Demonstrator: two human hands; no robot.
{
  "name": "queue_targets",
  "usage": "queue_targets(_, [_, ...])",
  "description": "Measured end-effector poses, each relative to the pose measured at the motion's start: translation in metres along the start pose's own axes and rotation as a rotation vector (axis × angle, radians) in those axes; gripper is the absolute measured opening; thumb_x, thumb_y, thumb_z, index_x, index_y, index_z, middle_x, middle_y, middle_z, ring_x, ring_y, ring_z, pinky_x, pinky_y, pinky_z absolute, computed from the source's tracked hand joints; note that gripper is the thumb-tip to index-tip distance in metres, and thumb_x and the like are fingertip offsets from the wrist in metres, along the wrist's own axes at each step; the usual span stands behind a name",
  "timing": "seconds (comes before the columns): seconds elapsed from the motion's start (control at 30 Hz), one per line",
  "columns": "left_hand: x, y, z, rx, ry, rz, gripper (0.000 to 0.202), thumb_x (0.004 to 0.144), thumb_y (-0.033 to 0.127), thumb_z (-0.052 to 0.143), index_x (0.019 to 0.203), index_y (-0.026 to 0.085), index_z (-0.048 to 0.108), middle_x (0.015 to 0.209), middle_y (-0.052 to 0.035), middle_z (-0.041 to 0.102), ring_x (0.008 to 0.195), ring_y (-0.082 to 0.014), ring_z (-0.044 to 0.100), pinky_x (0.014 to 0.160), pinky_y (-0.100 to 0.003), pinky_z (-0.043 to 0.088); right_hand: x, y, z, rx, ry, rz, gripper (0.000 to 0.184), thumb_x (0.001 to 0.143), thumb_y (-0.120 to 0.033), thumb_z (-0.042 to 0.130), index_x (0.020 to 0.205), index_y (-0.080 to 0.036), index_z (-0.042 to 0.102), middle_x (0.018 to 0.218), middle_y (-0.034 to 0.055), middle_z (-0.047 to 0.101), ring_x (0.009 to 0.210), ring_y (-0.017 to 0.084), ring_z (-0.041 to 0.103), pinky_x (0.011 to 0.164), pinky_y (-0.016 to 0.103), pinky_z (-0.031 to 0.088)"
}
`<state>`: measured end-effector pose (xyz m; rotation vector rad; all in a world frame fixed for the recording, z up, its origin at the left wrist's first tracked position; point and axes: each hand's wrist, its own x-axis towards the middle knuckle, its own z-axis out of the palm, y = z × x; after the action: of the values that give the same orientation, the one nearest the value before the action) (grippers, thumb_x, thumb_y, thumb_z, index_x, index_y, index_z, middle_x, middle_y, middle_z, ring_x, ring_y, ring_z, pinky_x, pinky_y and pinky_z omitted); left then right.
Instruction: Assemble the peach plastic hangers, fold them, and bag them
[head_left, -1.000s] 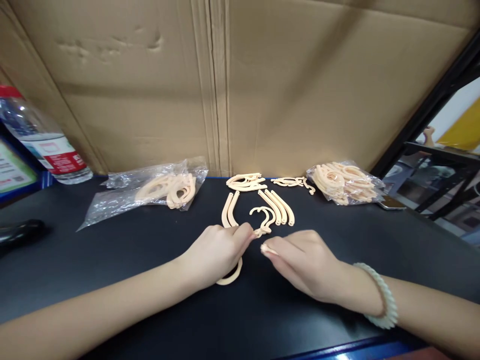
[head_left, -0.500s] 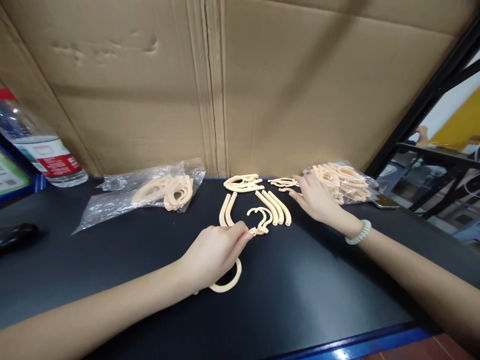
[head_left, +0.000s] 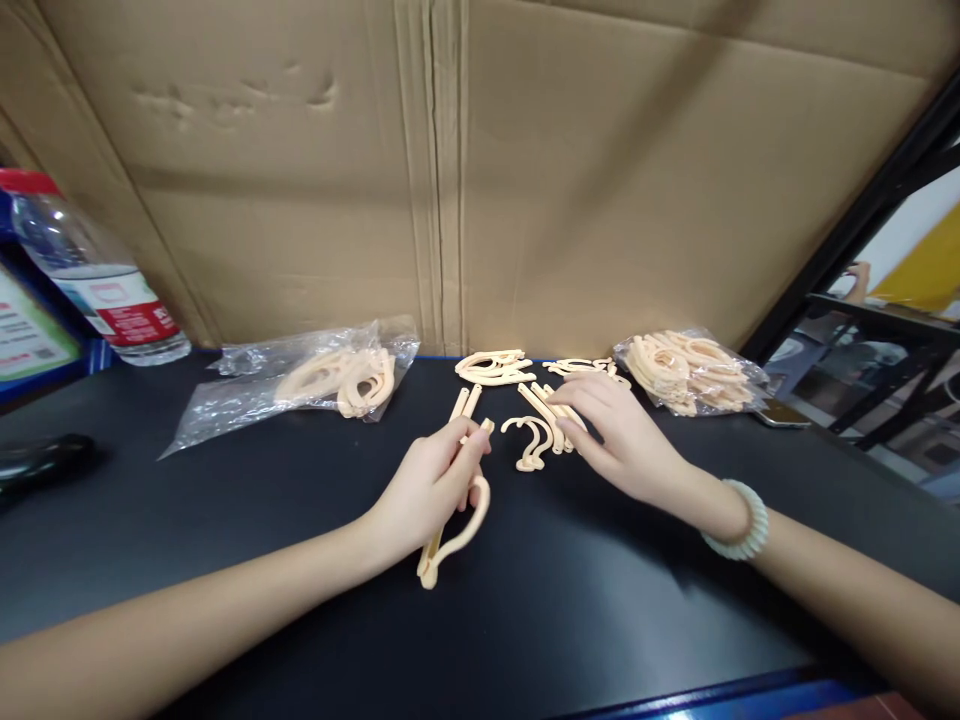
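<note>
hanger (head_left: pixel 477 520), cream-coloured and folded, lies in the left hand (head_left: pixel 431 485), pinched between thumb and fingers, with one end poking just past the fingertips and the curved hook and slim arms sticking out below the palm, over the near part of the tabletop (head_left: pixel 585 610). the right hand (head_left: pixel 626 440) has thumb and fingers parted above a row of curved hanger arms (head_left: pixel 541 415); i cannot tell whether they touch. half a second ago the right hand was farther off, at the small pieces (head_left: pixel 604 368) beside the right-hand bag (head_left: pixel 690 372), and the left fingertips were right by the loose hooks (head_left: pixel 532 462); now a gap shows there and more of the held hanger is visible. it looks smooth, its hook widely rounded, its lower end blunt
</note>
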<state>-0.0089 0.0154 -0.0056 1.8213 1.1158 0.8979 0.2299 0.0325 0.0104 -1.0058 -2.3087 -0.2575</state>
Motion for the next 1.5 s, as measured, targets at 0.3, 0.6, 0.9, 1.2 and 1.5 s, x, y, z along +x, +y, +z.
queue_targets(0.3, [0.003, 0.0, -0.003, -0.148, 0.136, -0.036, 0.028, 0.093, 0.05, 0.045, 0.085, 0.023, 0.043, 0.055, 0.0046, 0.062, 0.044, -0.0136, 0.054, 0.043, -0.021, 0.041, -0.008, -0.047, -0.003, 0.067, -0.026, -0.372, 0.031, 0.091, -0.015, 0.052, 0.121, -0.013, 0.056, 0.114, 0.0121, 0.065, 0.112, 0.023, 0.055, 0.096, 0.043, 0.046])
queue_targets(0.6, [0.003, -0.001, -0.001, -0.407, 0.134, 0.057, 0.026, 0.095, 0.044, 0.047, 0.089, 0.023, 0.033, 0.082, 0.0031, 0.065, 0.048, -0.0104, 0.061, 0.044, -0.023, 0.05, -0.012, -0.048, 0.006, 0.035, -0.113, -0.437, 0.025, 0.096, -0.029, 0.052, 0.113, -0.013, 0.059, 0.101, 0.0087, 0.07, 0.106, 0.022, 0.057, 0.097, 0.042, 0.038])
queue_targets(0.9, [0.004, -0.005, 0.0, -0.307, 0.316, 0.095, 0.024, 0.093, 0.04, 0.051, 0.103, 0.024, 0.036, 0.109, -0.0046, 0.059, 0.069, -0.0135, 0.066, 0.057, -0.031, 0.059, -0.012, -0.039, 0.009, -0.015, -0.134, -0.3, 0.017, 0.097, -0.026, 0.049, 0.09, -0.016, 0.061, 0.081, 0.0037, 0.066, 0.076, 0.015, 0.058, 0.086, 0.036, 0.037])
queue_targets(1.2, [-0.013, 0.003, 0.005, 0.647, 0.253, 0.686, 0.041, 0.086, 0.01, 0.052, 0.125, 0.019, 0.039, 0.137, -0.0141, 0.05, 0.138, -0.0284, 0.034, 0.116, -0.059, 0.015, -0.011, -0.036, 0.009, -0.035, -0.05, -0.292, 0.018, 0.096, -0.026, 0.051, 0.085, -0.015, 0.06, 0.079, 0.003, 0.066, 0.071, 0.015, 0.054, 0.076, 0.033, 0.036])
queue_targets(1.5, [-0.011, 0.003, 0.007, 0.781, 0.055, 0.706, 0.008, 0.094, 0.016, 0.045, 0.091, 0.018, 0.051, 0.084, -0.0011, 0.067, 0.078, -0.0163, 0.062, 0.107, -0.05, 0.031, -0.009, -0.042, 0.004, -0.167, 0.03, -0.38, 0.025, 0.098, -0.025, 0.047, 0.079, -0.015, 0.059, 0.07, 0.0005, 0.062, 0.065, 0.013, 0.049, 0.074, 0.033, 0.036])
